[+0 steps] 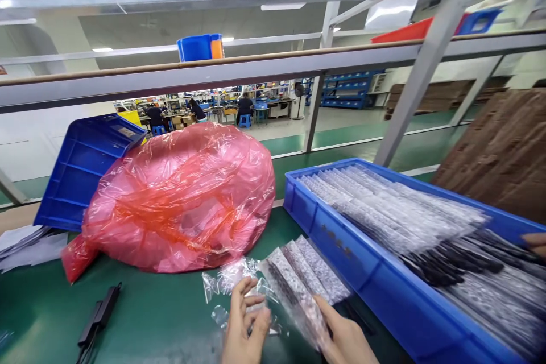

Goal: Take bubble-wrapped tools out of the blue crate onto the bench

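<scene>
My right hand (343,333) grips the lower end of a clear bubble-wrap sleeve (292,290), with something dark showing through it. More bubble-wrap sleeves (322,267) lie on the bench just behind, against the blue bin (354,250). To the left, my left hand (247,321) is raised with loosely curled fingers apart, and I see nothing held in it. Scraps of clear plastic film (232,278) lie around and behind that hand. Inside the bin are rows of bubble-wrapped packs (384,205) and black cables (452,261).
A large pink plastic bag (183,199) bulges on the green bench, before a tilted blue crate (81,165). Two joined black devices (100,315) with cords lie left, near papers (29,247). Another person's hand (535,243) shows at the right edge. A metal frame (422,68) crosses behind.
</scene>
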`<state>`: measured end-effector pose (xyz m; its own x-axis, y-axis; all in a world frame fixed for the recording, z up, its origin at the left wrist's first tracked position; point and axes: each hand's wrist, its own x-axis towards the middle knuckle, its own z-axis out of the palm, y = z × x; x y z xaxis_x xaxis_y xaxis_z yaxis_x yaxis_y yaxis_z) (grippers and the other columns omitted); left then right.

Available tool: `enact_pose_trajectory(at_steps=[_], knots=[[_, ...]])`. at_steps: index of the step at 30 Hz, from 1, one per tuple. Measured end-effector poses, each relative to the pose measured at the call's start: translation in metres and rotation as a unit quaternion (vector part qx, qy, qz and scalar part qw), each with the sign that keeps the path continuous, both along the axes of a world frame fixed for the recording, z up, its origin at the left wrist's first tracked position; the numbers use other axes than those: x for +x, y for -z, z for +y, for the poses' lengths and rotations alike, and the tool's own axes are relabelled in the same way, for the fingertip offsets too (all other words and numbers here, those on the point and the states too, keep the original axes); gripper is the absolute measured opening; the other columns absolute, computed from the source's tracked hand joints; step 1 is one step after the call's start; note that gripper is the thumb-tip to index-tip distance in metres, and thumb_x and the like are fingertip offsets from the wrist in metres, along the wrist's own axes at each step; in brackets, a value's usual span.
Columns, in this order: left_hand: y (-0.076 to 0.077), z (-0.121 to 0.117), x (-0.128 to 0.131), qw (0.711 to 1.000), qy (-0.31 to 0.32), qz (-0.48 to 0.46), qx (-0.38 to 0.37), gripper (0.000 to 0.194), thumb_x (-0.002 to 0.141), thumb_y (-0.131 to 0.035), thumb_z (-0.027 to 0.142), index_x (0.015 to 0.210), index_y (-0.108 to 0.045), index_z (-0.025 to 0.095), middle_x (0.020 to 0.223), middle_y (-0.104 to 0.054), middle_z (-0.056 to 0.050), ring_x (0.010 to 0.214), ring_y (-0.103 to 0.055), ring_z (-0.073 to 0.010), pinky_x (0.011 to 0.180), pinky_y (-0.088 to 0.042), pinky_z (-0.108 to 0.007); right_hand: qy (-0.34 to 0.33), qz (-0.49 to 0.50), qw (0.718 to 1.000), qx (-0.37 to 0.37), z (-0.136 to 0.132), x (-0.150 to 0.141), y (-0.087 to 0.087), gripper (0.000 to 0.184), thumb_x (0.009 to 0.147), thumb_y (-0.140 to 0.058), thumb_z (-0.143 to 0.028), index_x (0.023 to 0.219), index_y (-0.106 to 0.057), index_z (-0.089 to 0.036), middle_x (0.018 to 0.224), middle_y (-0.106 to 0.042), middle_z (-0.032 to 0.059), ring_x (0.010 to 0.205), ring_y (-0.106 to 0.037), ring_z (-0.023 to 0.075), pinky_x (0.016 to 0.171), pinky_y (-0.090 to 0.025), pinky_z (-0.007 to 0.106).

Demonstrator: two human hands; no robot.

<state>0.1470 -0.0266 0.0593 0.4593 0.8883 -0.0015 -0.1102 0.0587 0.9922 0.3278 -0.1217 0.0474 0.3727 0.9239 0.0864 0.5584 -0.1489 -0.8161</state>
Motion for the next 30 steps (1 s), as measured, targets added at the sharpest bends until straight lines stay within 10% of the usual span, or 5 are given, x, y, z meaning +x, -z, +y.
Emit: enact_pose_trajectory(at_steps=[8, 11, 15, 20, 30], knots=[[-0.008, 0.031, 0.064, 0.941, 0.214, 0.213, 0.153, 0.041, 0.098, -0.047, 0.028, 0.136, -0.047, 0.013, 0.136, -0.055, -0.019, 0.122, -0.061, -0.0224, 0.105, -0.052, -0.037, 0.011, -0.045, 0.998, -0.050, 0.025, 0.037, 0.016, 0.035, 0.097, -0.030, -0.031, 0.110, -0.059, -0.018, 0.063, -0.069, 0.0024, 0.044, -0.065, 0.0213, 0.042, -0.047, 0.028], [-0.005, 0.040, 0.079, 0.925, 0.228, 0.240, 0.189, 0.037, 0.097, -0.047, 0.024, 0.133, -0.048, 0.014, 0.130, -0.057, -0.015, 0.115, -0.064, -0.0201, 0.104, -0.052, -0.037, 0.028, -0.092, 0.995, -0.023, 0.012, 0.060, 0.008, 0.043, 0.096, -0.031, -0.031, 0.124, -0.060, -0.018, 0.100, -0.076, 0.0099, 0.084, -0.076, 0.0231, 0.075, -0.061, 0.033], [-0.009, 0.052, 0.084, 0.892, 0.238, 0.288, 0.255, 0.032, 0.094, -0.044, 0.014, 0.126, -0.049, 0.016, 0.124, -0.058, -0.012, 0.105, -0.067, -0.0175, 0.103, -0.052, -0.036, 0.116, -0.174, 0.978, -0.029, 0.018, 0.089, 0.003, 0.054, 0.101, -0.023, -0.032, 0.132, -0.057, -0.003, 0.130, -0.064, 0.0238, 0.123, -0.062, 0.0330, 0.107, -0.048, 0.048], [-0.024, 0.072, 0.091, 0.795, 0.281, 0.376, 0.385, 0.036, 0.085, -0.043, 0.001, 0.115, -0.057, 0.014, 0.119, -0.064, -0.014, 0.113, -0.063, -0.0280, 0.098, -0.052, -0.043, 0.148, -0.250, 0.950, -0.112, 0.053, 0.091, 0.007, 0.053, 0.100, -0.051, -0.034, 0.129, -0.061, 0.009, 0.118, -0.067, 0.0305, 0.115, -0.062, 0.0449, 0.100, -0.050, 0.053], [-0.033, 0.095, 0.121, 0.611, 0.287, 0.465, 0.573, 0.036, 0.090, -0.040, 0.002, 0.119, -0.060, 0.011, 0.118, -0.068, -0.016, 0.109, -0.064, -0.0314, 0.090, -0.055, -0.045, 0.174, -0.270, 0.935, -0.150, 0.069, 0.084, -0.003, 0.042, 0.105, -0.050, -0.043, 0.113, -0.071, -0.007, 0.113, -0.069, 0.0221, 0.111, -0.065, 0.0374, 0.096, -0.051, 0.044]])
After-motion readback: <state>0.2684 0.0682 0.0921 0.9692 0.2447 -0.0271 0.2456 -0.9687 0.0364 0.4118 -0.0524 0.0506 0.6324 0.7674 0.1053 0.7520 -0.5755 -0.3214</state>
